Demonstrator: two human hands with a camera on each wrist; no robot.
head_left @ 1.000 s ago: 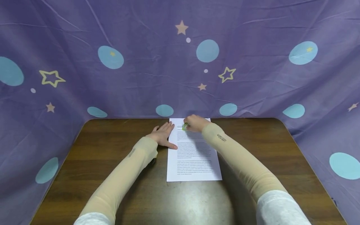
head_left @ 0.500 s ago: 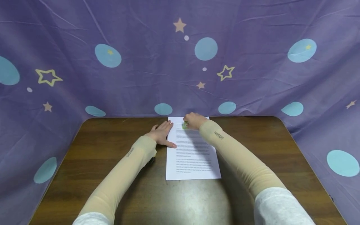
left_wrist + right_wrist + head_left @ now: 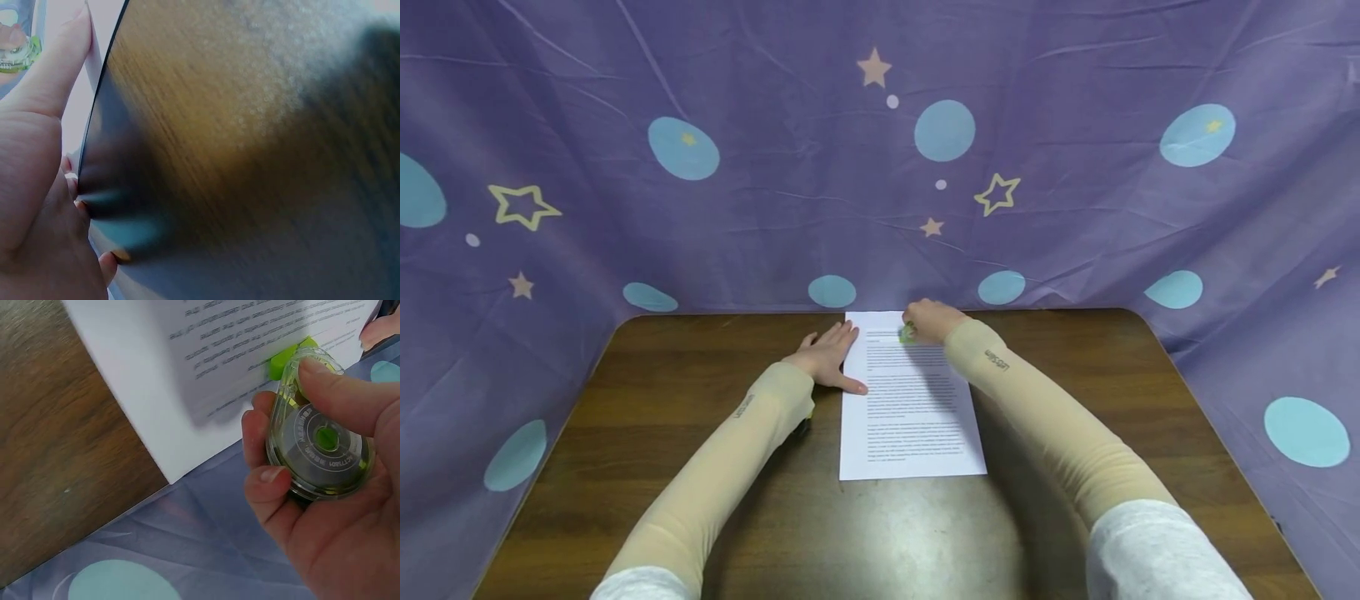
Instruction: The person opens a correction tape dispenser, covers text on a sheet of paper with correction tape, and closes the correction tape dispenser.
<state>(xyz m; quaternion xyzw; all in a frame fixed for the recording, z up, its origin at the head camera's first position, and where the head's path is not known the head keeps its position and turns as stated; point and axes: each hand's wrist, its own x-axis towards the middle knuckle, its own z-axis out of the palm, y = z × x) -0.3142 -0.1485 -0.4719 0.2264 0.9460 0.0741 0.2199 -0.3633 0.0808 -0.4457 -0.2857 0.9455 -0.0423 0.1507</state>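
A printed sheet of paper (image 3: pixel 854 454) lies at the table's far edge in the head view. Across its upper left edge rests my left hand (image 3: pixel 829 360), fingers spread and thumb on the page. My right hand (image 3: pixel 934 322) grips a clear and green correction tape (image 3: pixel 907 335) near the first lines of text. In the right wrist view the thumb presses along the top of the correction tape (image 3: pixel 326 440), fingers curled under its round body. Its green tip (image 3: pixel 284 364) is right at the printed lines. The left wrist view shows the left thumb (image 3: pixel 65 59) along the paper's edge.
The brown wooden table (image 3: pixel 677 417) reaches out on both sides of the paper. Behind it hangs a purple curtain (image 3: pixel 775 167) with stars and blue spots, meeting the table's far edge. A small dark object (image 3: pixel 805 423) shows partly beneath the left wrist.
My right hand has moved a little to the right along the top lines with the correction tape. The left hand stays in place on the paper. The head view has shifted slightly.
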